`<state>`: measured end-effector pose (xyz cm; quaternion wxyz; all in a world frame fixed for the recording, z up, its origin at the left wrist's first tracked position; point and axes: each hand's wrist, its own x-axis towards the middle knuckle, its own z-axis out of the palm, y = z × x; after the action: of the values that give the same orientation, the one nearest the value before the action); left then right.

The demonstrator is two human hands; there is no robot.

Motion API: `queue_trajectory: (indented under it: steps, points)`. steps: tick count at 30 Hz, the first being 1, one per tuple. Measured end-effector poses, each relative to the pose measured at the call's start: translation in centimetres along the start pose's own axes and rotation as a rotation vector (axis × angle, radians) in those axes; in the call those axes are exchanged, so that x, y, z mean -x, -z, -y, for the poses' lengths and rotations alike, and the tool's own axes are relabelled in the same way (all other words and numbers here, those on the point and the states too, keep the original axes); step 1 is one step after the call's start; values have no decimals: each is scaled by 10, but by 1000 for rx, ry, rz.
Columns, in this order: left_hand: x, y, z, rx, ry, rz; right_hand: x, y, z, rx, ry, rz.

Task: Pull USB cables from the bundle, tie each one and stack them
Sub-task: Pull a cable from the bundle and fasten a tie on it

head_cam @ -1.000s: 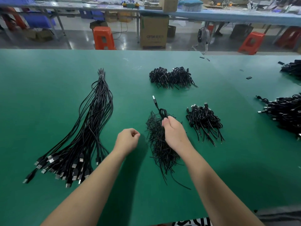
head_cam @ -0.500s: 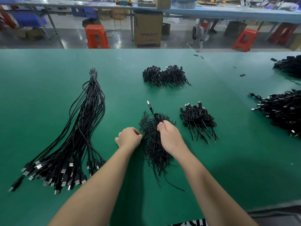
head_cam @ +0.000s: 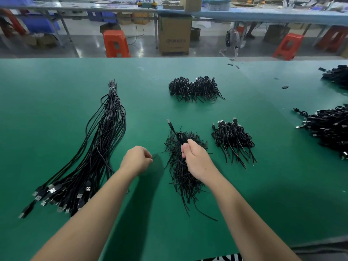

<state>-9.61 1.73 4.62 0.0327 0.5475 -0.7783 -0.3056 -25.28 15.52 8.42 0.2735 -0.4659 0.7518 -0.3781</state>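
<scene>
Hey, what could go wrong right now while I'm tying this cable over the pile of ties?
1. The right hand holds the coiled cable right above the loose tie pile; extra ties may snag and lift with it.
2. The left hand seems to pinch one thin tie, easily dropped.
3. The cable's USB plug sticks out and the coil might loosen before tying.

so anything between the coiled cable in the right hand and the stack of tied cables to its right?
Nothing visible. The right hand holds the coiled cable over the pile of ties. Only bare green table lies between it and the stack of tied cables.
</scene>
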Motion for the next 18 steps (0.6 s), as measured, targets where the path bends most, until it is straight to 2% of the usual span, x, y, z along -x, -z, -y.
queue_trajectory:
  steps: [6,10,18]
  points:
    - [41,18,-11,541,-226,-102,11,-15,15,1,109,166]
    - [62,19,-22,631,-300,-128,13,-25,18,-11,118,190]
    - [71,21,-18,737,-290,-98,15,-34,22,-13,146,103]
